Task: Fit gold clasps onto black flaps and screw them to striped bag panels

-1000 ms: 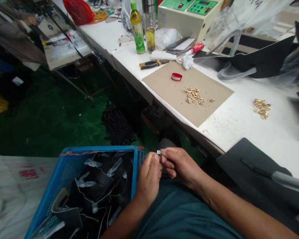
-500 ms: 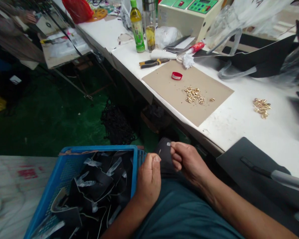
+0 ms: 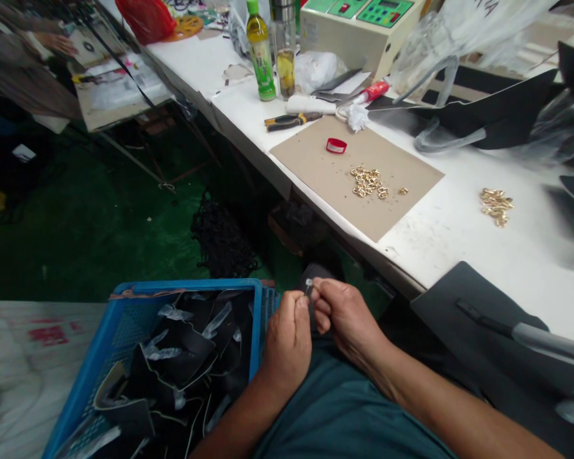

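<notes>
My right hand (image 3: 342, 309) pinches a small shiny piece (image 3: 309, 282), perhaps metal, between thumb and forefinger. Just left of it, my left hand (image 3: 287, 335) is closed with the thumb pressed on the forefinger. A thin dark tip (image 3: 308, 291) shows at its fingertips; the rest of what it grips is hidden. The two hands almost meet above my lap. On the tan board (image 3: 310, 150) lies a heap of small gold-coloured rings or buckles (image 3: 367, 182), and a second gold heap (image 3: 496, 206) rests on the white table.
A blue basket (image 3: 261, 319) of black pieces stands at my left. The table (image 3: 411, 245) edge runs diagonally ahead, with pliers (image 3: 291, 121), a red band (image 3: 336, 146), a bottle (image 3: 261, 57) and a control box (image 3: 358, 32). A black sheet (image 3: 463, 331) overhangs at right.
My right hand has moved left, bringing the small shiny piece up to the fingertips of my left hand. My left hand stays nearly in place.
</notes>
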The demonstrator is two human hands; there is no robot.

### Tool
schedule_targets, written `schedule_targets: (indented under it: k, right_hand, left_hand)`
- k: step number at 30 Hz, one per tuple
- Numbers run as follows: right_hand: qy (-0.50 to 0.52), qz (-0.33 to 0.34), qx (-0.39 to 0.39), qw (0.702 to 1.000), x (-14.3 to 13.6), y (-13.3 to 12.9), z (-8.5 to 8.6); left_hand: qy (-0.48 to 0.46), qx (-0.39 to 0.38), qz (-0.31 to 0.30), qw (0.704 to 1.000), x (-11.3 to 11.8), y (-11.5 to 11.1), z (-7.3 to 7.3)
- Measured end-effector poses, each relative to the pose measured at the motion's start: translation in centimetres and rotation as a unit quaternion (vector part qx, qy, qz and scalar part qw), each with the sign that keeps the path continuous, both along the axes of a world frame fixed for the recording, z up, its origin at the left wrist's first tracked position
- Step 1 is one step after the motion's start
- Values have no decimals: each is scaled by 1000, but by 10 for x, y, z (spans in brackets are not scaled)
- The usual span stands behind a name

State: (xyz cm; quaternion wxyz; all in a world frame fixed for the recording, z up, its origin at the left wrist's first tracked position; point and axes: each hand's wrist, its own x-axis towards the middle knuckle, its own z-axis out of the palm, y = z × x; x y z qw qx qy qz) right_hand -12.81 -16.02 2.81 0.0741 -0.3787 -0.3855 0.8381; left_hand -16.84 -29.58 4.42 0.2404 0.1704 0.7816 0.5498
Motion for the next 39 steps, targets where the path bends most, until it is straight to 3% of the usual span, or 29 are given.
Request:
schedule_targets:
  k: [2, 4, 10, 13, 17, 22, 23, 30, 33, 39]
  right_hand:
    - [-43, -71, 14, 996, 0, 15, -9]
    - [-58, -82, 20, 995, 4, 24, -12]
    - [45, 110, 9, 993, 15, 6, 12]
    - [50, 134, 5, 990, 14, -9, 18]
    - [36, 80, 12, 996, 8, -9, 5]
    - [-64, -98, 41, 992, 11, 27, -21]
    - [-65, -105, 53, 991, 14, 30, -22]
    - [30, 127, 99, 986, 27, 2, 10]
    - [29, 133, 93, 986, 22, -6, 13]
    - [21, 70, 83, 994, 16, -16, 5]
  left_hand:
    - [12, 3, 14, 1000, 2, -3, 2]
    - [27, -11, 10, 1000, 3, -4, 2]
    - [16, -46, -18, 999, -1, 3, 0]
    - [2, -20, -9, 1000, -3, 5, -1]
    - [8, -30, -7, 999, -3, 3, -3]
    - [70, -53, -11, 996, 2, -2, 1]
    - [71, -55, -20, 996, 3, -2, 2]
    - [37, -60, -38, 997, 2, 5, -2]
    - [27, -46, -46, 998, 1, 5, -2]
    - [38, -51, -46, 997, -1, 7, -4]
